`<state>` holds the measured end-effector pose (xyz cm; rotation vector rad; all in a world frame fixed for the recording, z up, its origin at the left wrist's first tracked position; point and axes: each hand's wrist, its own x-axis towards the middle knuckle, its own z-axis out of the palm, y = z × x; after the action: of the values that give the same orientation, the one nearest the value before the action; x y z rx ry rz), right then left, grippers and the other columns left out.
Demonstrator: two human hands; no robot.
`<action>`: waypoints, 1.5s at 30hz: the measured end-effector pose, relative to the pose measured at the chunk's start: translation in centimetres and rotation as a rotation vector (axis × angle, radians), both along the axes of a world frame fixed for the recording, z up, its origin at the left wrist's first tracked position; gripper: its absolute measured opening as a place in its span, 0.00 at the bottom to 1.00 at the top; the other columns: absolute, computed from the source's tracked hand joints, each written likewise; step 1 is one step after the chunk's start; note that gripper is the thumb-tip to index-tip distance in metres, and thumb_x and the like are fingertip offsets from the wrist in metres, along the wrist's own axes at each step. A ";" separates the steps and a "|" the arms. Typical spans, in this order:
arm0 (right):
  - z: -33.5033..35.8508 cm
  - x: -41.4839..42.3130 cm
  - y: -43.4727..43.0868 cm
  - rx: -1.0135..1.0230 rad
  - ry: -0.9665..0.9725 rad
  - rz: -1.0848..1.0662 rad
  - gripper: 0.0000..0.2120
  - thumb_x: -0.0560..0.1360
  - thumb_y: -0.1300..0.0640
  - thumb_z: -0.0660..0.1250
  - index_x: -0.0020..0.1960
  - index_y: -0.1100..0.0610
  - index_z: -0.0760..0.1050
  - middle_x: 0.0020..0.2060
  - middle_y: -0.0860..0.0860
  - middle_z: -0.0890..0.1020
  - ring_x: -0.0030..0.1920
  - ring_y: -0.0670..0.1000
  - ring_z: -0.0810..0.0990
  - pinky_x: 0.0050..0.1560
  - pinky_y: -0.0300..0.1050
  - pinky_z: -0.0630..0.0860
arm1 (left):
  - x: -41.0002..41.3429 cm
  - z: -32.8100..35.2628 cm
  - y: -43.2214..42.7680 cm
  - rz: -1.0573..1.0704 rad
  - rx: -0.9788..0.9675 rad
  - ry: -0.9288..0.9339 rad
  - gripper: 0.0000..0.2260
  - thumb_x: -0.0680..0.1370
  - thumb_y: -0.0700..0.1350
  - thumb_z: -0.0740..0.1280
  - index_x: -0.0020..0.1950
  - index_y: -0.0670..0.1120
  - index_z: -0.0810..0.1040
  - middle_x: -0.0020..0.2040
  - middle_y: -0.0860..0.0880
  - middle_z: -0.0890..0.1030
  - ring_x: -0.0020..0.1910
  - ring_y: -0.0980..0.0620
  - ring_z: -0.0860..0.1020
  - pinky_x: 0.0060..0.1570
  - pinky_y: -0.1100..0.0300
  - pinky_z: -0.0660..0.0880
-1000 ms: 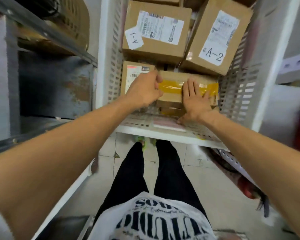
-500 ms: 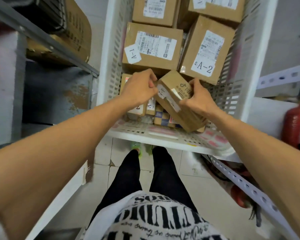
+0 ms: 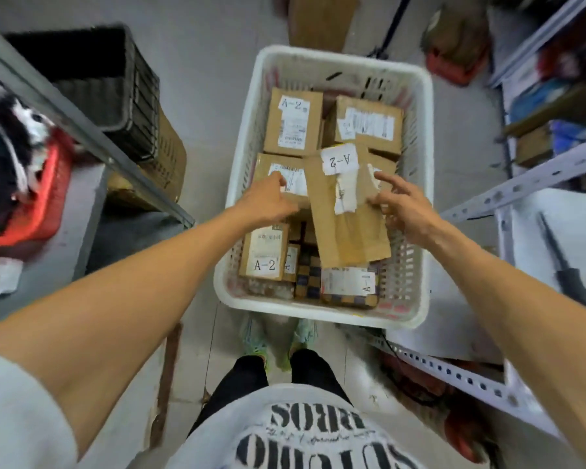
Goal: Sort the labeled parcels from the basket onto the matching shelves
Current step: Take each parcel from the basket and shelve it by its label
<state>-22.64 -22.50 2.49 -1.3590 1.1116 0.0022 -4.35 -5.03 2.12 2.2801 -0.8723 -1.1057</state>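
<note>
— While you hold the long brown A-2 parcel [image 3: 349, 231] tilted above the white basket [image 3: 318, 314], it could slip, I judge: only your left hand [image 3: 271, 201] seems to have a real hold on it.

— Agreed. Your right hand [image 3: 406, 214] is spread, its fingers [image 3: 384, 179] straight and apart. Only the thumb side appears to touch the parcel's right edge. If the left grip loosens, the parcel would likely drop onto the boxes below, among them an A-1 parcel [image 3: 347, 282] at the near end of the basket.

— A second risk: the label [image 3: 339, 159] reads upside down from where you stand. A misread would send the parcel to the wrong shelf.

— Metal shelving stands on your left [image 3: 82, 120] and on your right [image 3: 528, 179], but no shelf marking is legible, so the matching shelf cannot be told.

— As for pose: both your bare forearms reach forward and down, converging over the basket. Your left fingers curl at the parcel's left edge, knuckles up.

— Your right palm faces the parcel. Your hands are apart, with the parcel between them.
</note>
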 end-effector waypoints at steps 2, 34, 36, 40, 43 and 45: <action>2.0 1.2 0.4 0.015 -0.075 -0.051 0.23 0.77 0.67 0.61 0.70 0.50 0.69 0.42 0.50 0.79 0.29 0.44 0.78 0.26 0.37 0.72 | 0.7 2.3 -0.5 0.003 -0.065 0.030 0.26 0.74 0.47 0.70 0.70 0.47 0.67 0.51 0.52 0.73 0.46 0.54 0.74 0.43 0.64 0.70; 17.4 -12.2 18.0 -0.700 -0.360 -0.183 0.42 0.70 0.66 0.72 0.76 0.46 0.56 0.68 0.50 0.72 0.65 0.51 0.72 0.65 0.53 0.72 | -8.6 19.1 9.3 -0.440 -0.392 -0.485 0.17 0.72 0.42 0.71 0.60 0.47 0.75 0.48 0.52 0.78 0.48 0.52 0.79 0.48 0.57 0.77; 17.2 -15.1 20.4 -0.687 -0.346 -0.241 0.40 0.70 0.66 0.72 0.75 0.45 0.58 0.65 0.49 0.75 0.63 0.51 0.74 0.63 0.53 0.74 | -11.1 19.0 10.7 -0.475 -0.396 -0.493 0.16 0.71 0.41 0.72 0.57 0.47 0.76 0.47 0.51 0.79 0.46 0.52 0.78 0.48 0.57 0.76; 16.9 -19.6 25.2 -0.665 -0.331 -0.313 0.40 0.71 0.68 0.71 0.75 0.46 0.57 0.62 0.49 0.75 0.60 0.51 0.75 0.56 0.45 0.76 | -16.0 18.2 13.7 -0.546 -0.358 -0.511 0.13 0.71 0.42 0.71 0.54 0.48 0.75 0.48 0.49 0.80 0.48 0.50 0.78 0.49 0.53 0.78; 16.5 -23.3 28.5 -0.670 -0.302 -0.339 0.42 0.72 0.67 0.71 0.76 0.45 0.54 0.65 0.50 0.73 0.62 0.50 0.74 0.62 0.50 0.75 | -19.4 17.7 15.4 -0.633 -0.333 -0.524 0.15 0.71 0.44 0.70 0.57 0.47 0.76 0.50 0.48 0.80 0.49 0.49 0.78 0.50 0.50 0.78; 16.5 -26.1 30.4 -0.692 -0.287 -0.360 0.42 0.72 0.69 0.70 0.76 0.45 0.54 0.62 0.48 0.74 0.59 0.47 0.75 0.60 0.45 0.75 | -21.8 17.6 15.8 -0.680 -0.327 -0.527 0.14 0.71 0.43 0.70 0.57 0.47 0.77 0.49 0.48 0.81 0.49 0.49 0.79 0.49 0.52 0.79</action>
<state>-48.76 7.90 19.01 -1.6661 1.1388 -0.8827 -26.15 10.77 19.70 2.0534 -1.9750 -0.5084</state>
